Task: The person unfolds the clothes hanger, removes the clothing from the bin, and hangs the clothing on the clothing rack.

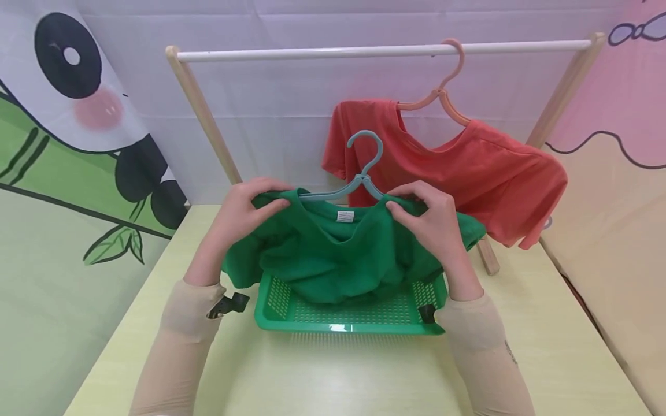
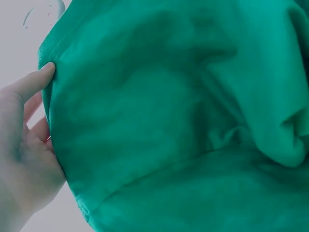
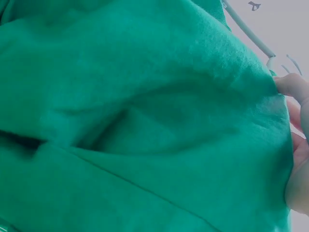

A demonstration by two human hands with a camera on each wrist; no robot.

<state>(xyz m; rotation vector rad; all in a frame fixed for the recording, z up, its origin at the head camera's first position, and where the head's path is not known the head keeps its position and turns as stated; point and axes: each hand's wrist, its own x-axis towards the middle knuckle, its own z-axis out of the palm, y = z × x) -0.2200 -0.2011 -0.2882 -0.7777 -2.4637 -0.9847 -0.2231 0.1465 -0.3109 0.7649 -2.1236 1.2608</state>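
Note:
A green T-shirt (image 1: 333, 260) hangs between my two hands, with a light blue hanger (image 1: 359, 182) inside its neck and the hook standing up above the collar. My left hand (image 1: 247, 211) pinches the shirt's left shoulder between thumb and fingers. On the other shoulder, my right hand (image 1: 429, 219) pinches the cloth beside the neckline. Both wrist views are mostly filled by the green cloth, with the left thumb (image 2: 36, 82) on its edge in one and the right fingers (image 3: 294, 113) at its edge in the other. The hanger's arm ends are hidden inside the shirt.
Below the shirt, a green plastic basket (image 1: 354, 318) sits on the pale yellow table (image 1: 333, 375). Behind stands a rack with a white rail (image 1: 312, 54) and wooden legs. A red T-shirt (image 1: 442, 162) hangs there on a pink hanger (image 1: 452, 75), right of centre.

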